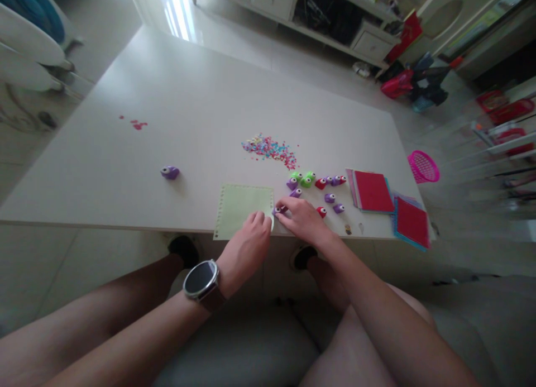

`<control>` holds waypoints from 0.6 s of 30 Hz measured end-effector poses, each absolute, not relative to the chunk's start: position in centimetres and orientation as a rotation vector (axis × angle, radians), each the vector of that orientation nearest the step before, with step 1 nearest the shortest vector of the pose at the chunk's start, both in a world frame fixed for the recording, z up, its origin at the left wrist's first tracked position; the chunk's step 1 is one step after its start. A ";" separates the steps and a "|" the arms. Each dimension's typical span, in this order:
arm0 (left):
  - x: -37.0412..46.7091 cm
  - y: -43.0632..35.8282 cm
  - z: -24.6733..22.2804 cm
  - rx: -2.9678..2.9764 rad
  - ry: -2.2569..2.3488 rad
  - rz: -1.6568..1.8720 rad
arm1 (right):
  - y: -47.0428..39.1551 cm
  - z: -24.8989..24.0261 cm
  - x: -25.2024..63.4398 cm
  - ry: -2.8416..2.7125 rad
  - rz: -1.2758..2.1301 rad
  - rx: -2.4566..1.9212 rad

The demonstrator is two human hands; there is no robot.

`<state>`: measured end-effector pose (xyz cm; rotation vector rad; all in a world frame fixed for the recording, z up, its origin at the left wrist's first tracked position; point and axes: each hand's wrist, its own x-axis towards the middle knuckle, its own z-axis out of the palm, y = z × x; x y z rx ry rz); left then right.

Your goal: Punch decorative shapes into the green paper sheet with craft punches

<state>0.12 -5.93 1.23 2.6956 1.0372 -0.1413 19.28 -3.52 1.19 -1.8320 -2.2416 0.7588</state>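
Note:
A light green sheet of paper [240, 208] lies at the table's front edge, with small punched holes along its left, top and right borders. My left hand [251, 233] pinches the sheet near its lower right edge, which curls up slightly. In my right hand [302, 215] is a small purple craft punch [277, 211], held at the sheet's right edge between thumb and fingers. Just beyond that hand stand more punches: a green punch [309, 178], a red punch [321, 184] and a purple punch [295, 193], among several others.
A pile of coloured paper bits [270, 148] lies mid-table. Another purple punch [170, 172] stands at left, near some red bits [138, 124]. Two stacks of coloured paper, one red-topped stack [374, 191] and another red-topped stack [411, 223], lie at right. A pink basket [424, 167] is beyond the table's right edge.

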 end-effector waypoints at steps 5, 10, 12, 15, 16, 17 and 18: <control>0.0 -6.1 1.0 2.697 0.989 -0.085 | -3.4 1.1 19.4 -2.258 0.772 -1.765; -0.3 -5.5 1.1 2.542 1.153 -0.029 | -3.7 2.0 18.8 -2.103 0.667 -1.850; -0.7 -5.1 1.1 2.537 1.198 -0.018 | -4.1 2.3 18.4 -2.045 0.701 -1.904; -1.3 -4.5 0.7 2.500 1.222 0.025 | -4.8 2.2 17.8 -2.017 0.762 -1.937; -1.5 -4.4 0.5 2.481 1.214 0.030 | -5.0 2.1 17.7 -2.010 0.773 -1.940; -1.6 -4.3 0.3 2.463 1.205 0.030 | -5.1 1.8 17.6 -2.001 0.784 -1.939; -1.7 -4.2 0.2 2.449 1.196 0.026 | -5.1 1.6 17.6 -1.991 0.798 -1.934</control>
